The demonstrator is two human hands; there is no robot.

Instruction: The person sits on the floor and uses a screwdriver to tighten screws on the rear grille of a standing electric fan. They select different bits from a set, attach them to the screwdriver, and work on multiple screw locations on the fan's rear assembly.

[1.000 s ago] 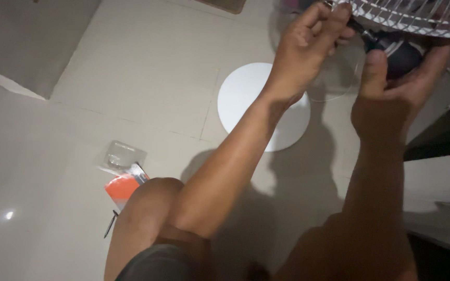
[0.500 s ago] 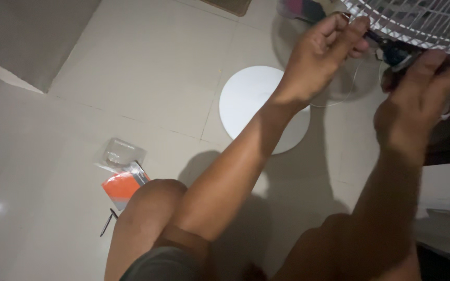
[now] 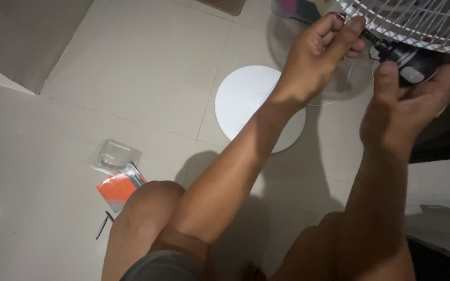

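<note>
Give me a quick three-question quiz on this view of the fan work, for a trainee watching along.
1. True or false: the left hand pinches a thin dark tool at the edge of the white fan grille.
2. What does the right hand hold: A) the round white disc, B) the dark fan housing, C) the orange packet?
3. Which thing lies on the tiled floor directly between the arms and the wall: the round white disc or the clear plastic blister?

Key
1. True.
2. B, the dark fan housing.
3. The round white disc; the blister lies by the knee, next to the orange packet.
</note>
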